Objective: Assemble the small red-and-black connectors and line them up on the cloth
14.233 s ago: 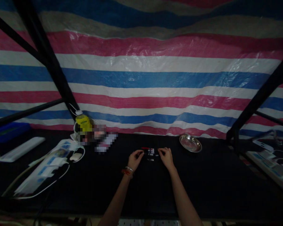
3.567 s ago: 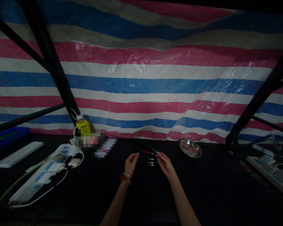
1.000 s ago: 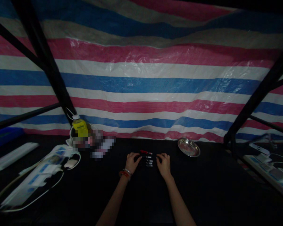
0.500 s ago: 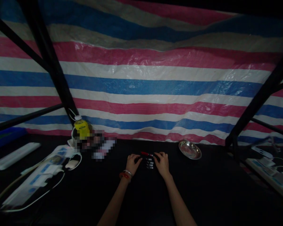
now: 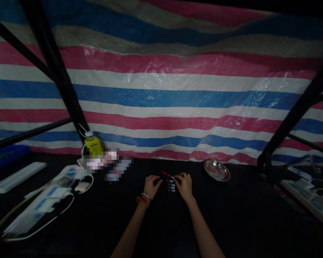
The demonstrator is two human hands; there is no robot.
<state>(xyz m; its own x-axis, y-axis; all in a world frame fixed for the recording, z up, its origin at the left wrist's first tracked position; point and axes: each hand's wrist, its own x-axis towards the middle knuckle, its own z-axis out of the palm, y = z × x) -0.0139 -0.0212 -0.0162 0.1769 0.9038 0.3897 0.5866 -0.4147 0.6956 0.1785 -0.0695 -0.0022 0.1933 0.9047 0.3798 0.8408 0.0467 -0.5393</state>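
Observation:
Several slim dark pieces with shiny silver ends lie in a short column on the black table, between my two hands. At the top of the column is a slim red piece with a silver end, tilted down to the right. My right hand has thumb and fingertips closed on its silver end. My left hand, with a red bracelet and a silver bangle at the wrist, is at the column's left side. Its thumb and forefinger are curled together; whatever they pinch is too dark to make out.
A round metal dish stands to the right. At the left are power strips with white cables, a yellow bottle and a blue tray. Another power strip lies far right. Black frame bars and a striped sheet stand behind.
The red piece has turned a little, its left end now farther up and its silver end lower by my right fingers. My hands have barely moved.

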